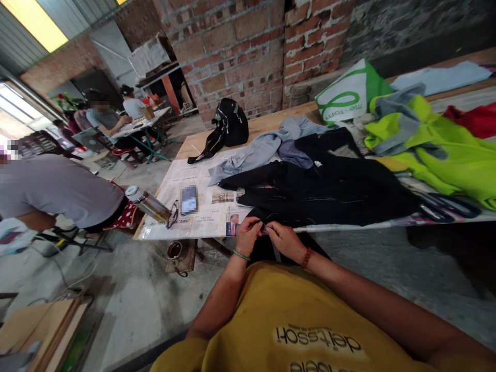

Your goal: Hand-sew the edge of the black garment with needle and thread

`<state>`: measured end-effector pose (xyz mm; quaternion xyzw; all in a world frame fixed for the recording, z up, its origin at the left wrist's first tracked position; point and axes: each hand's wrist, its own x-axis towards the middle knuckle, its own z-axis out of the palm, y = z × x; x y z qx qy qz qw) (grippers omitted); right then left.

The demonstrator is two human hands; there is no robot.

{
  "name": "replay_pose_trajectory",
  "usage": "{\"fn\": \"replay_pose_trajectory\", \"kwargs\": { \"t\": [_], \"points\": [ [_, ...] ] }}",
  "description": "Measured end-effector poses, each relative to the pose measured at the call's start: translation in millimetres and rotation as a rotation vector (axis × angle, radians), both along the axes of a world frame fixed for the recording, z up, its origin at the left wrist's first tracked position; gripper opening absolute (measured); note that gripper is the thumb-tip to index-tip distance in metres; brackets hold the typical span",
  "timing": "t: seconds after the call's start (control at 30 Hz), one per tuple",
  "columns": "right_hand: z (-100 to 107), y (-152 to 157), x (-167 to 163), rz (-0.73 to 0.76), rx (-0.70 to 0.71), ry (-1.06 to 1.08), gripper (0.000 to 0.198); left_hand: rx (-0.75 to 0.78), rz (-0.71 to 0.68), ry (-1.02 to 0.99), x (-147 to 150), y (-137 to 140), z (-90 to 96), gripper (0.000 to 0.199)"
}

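The black garment [325,191] lies spread over the near side of the table, with pale thread-like lines across it. At its left end, by the table's front edge, my left hand [248,236] pinches the dark cloth between thumb and fingers. Close beside it my right hand [285,241] is also closed in a pinch, fingertips almost meeting those of the left. Whatever lies between the right fingertips is too small to make out. Behind the black garment is a grey garment [256,150].
Newspaper [178,178] covers the table's left part, under a phone [189,200], glasses [172,214] and a flask [147,202]. Scissors [445,207] lie right, near yellow-green clothing [437,150]. A black bag [232,124] stands behind. A seated person [65,188] is at left.
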<state>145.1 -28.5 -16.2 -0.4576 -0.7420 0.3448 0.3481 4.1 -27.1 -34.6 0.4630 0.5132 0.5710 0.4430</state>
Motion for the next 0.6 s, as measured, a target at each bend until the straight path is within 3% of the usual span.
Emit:
{"fn": "replay_pose_trajectory", "kwargs": {
  "t": [0.23, 0.6],
  "points": [
    [-0.6, 0.1, -4.8, -0.035, -0.012, 0.038, 0.020, 0.157, -0.012, 0.084, -4.0, 1.0, -2.4, 0.011],
    [-4.6, -2.3, -7.6, -0.082, 0.009, 0.081, 0.019, 0.236, -0.107, 0.155, -6.5, -1.3, 0.5, 0.009]
  ]
}}
